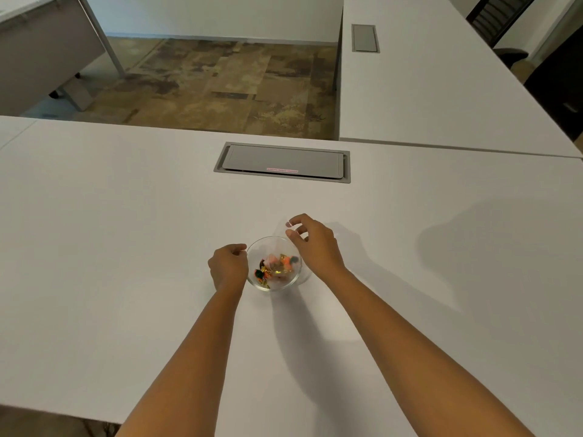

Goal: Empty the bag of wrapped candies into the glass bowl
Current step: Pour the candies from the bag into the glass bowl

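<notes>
A small glass bowl (273, 285) stands on the white table in front of me, holding several wrapped candies (276, 266) in orange, green and gold. A clear plastic bag (280, 239) hangs mouth-down over the bowl, its lower end among the candies. My right hand (312, 244) pinches the bag's upper end just above the bowl's far right rim. My left hand (228, 266) is curled against the bowl's left rim, fingers closed; whether it grips the rim is unclear.
A grey cable hatch (282, 162) is set into the table (126, 231) beyond the bowl. A second white table (426, 89) with its own hatch (365, 38) adjoins at the far right. Patterned floor shows between them.
</notes>
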{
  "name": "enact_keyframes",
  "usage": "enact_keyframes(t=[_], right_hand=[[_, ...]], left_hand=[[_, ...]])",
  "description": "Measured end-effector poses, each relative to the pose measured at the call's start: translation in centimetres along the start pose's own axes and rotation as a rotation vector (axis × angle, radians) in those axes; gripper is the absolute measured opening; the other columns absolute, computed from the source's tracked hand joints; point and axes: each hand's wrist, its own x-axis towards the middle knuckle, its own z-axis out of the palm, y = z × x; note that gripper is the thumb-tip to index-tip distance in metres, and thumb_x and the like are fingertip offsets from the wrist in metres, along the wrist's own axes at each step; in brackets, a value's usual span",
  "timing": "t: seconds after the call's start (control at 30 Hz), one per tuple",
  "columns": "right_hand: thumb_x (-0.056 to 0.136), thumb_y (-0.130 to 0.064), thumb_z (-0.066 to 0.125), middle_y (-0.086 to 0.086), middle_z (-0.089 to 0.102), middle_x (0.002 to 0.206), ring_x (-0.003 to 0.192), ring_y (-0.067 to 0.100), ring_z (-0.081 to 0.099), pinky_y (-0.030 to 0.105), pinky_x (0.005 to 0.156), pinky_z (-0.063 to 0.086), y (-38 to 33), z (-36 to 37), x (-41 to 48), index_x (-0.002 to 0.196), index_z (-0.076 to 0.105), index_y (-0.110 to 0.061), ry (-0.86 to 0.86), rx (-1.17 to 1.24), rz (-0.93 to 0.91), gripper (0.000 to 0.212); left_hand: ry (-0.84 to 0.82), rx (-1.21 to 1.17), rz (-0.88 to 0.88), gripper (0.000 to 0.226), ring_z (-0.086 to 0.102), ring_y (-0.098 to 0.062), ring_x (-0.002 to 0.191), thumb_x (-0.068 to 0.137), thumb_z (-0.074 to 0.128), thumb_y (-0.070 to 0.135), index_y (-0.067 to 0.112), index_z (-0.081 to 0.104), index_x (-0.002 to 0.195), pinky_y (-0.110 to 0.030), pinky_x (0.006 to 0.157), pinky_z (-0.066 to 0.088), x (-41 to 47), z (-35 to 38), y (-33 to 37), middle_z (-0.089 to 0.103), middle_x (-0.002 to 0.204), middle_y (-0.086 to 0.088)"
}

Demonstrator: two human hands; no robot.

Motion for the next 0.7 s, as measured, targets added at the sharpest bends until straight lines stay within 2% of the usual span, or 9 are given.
enact_keyframes(t=[0.1, 0.3, 0.37, 0.43, 0.5, 0.57, 0.6, 0.63, 0.7], right_hand=[[0.092, -0.026, 0.052, 0.005, 0.067, 0.108, 0.09, 0.02, 0.064, 0.024, 0.072, 0.047, -1.0, 0.2, -0.6, 0.108, 0.06, -0.02, 0.053, -0.099, -0.125, 0.019], [0.093, -0.023, 0.051, 0.006, 0.068, 0.109, 0.089, 0.021, 0.067, 0.028, 0.074, 0.055, -2.6, -0.3, -1.5, 0.108, 0.063, -0.017, 0.197, -0.25, -0.437, 0.02], [0.092, -0.023, 0.053, 0.006, 0.069, 0.108, 0.088, 0.02, 0.068, 0.026, 0.072, 0.055, -2.9, -0.6, -1.6, 0.107, 0.065, -0.017, 0.252, -0.241, -0.481, 0.02], [0.091, -0.023, 0.053, 0.004, 0.069, 0.105, 0.084, 0.016, 0.067, 0.024, 0.071, 0.055, -2.9, -1.1, -1.6, 0.104, 0.065, -0.017, 0.287, -0.127, -0.4, 0.018], [0.091, -0.02, 0.055, 0.003, 0.07, 0.1, 0.079, 0.014, 0.066, 0.027, 0.071, 0.057, -2.6, -1.7, -1.2, 0.1, 0.065, -0.017, 0.322, 0.14, -0.181, 0.014], [0.09, -0.016, 0.056, 0.005, 0.069, 0.098, 0.073, 0.013, 0.065, 0.031, 0.07, 0.058, -1.8, -2.5, -0.7, 0.102, 0.064, -0.014, 0.294, 0.534, 0.147, 0.015], [0.09, -0.016, 0.056, 0.006, 0.069, 0.098, 0.072, 0.013, 0.065, 0.03, 0.07, 0.058, -1.4, -2.9, -0.5, 0.106, 0.063, -0.012, 0.235, 0.733, 0.299, 0.018], [0.091, -0.016, 0.056, 0.006, 0.068, 0.099, 0.072, 0.014, 0.066, 0.028, 0.069, 0.057, -1.0, -3.2, -0.5, 0.11, 0.061, -0.01, 0.166, 0.889, 0.408, 0.021], [0.092, -0.016, 0.054, 0.007, 0.068, 0.102, 0.075, 0.015, 0.066, 0.024, 0.067, 0.055, -0.2, -3.6, -0.7, 0.112, 0.058, -0.009, 0.091, 0.97, 0.493, 0.022]], left_hand=[[-0.006, 0.002, -0.01, 0.029, 0.063, -0.03, 0.106, 0.087, 0.051, 0.001, 0.004, 0.068, 0.112, -0.033, 0.09, 0.049, 0.0, 0.2, -0.1, 0.068, 0.118, -0.016], [-0.01, 0.0, 0.009, 0.029, 0.062, -0.03, 0.108, 0.089, 0.05, 0.002, 0.004, 0.067, 0.113, -0.031, 0.09, 0.048, -0.2, 0.2, -0.1, 0.067, 0.12, -0.015], [0.0, -0.01, 0.021, 0.029, 0.061, -0.029, 0.11, 0.09, 0.05, 0.004, 0.004, 0.066, 0.114, -0.03, 0.091, 0.046, -0.3, 0.1, 0.2, 0.067, 0.121, -0.015], [0.018, -0.024, 0.044, 0.029, 0.06, -0.028, 0.112, 0.092, 0.05, 0.011, 0.005, 0.065, 0.115, -0.03, 0.092, 0.045, -0.6, 0.0, 0.7, 0.066, 0.122, -0.013], [0.024, -0.035, 0.094, 0.031, 0.058, -0.027, 0.112, 0.094, 0.049, 0.023, 0.005, 0.064, 0.114, -0.032, 0.092, 0.043, -1.1, -0.1, 1.3, 0.066, 0.12, -0.011], [-0.028, -0.045, 0.177, 0.033, 0.06, -0.024, 0.097, 0.096, 0.044, 0.034, 0.012, 0.067, 0.099, -0.033, 0.086, 0.042, -1.5, -0.2, 1.8, 0.068, 0.098, -0.005], [-0.075, -0.052, 0.208, 0.035, 0.058, -0.021, 0.085, 0.096, 0.04, 0.04, 0.017, 0.065, 0.088, -0.033, 0.083, 0.041, -1.6, -0.2, 2.1, 0.064, 0.084, -0.001], [-0.137, -0.085, 0.214, 0.039, 0.057, -0.018, 0.08, 0.096, 0.035, 0.045, 0.02, 0.062, 0.084, -0.033, 0.081, 0.042, -1.6, -0.2, 2.4, 0.062, 0.079, 0.0], [-0.311, -0.223, 0.132, 0.052, 0.063, -0.022, 0.09, 0.095, 0.028, 0.052, 0.016, 0.064, 0.106, -0.033, 0.085, 0.049, -1.5, -0.2, 3.2, 0.067, 0.096, -0.007]])
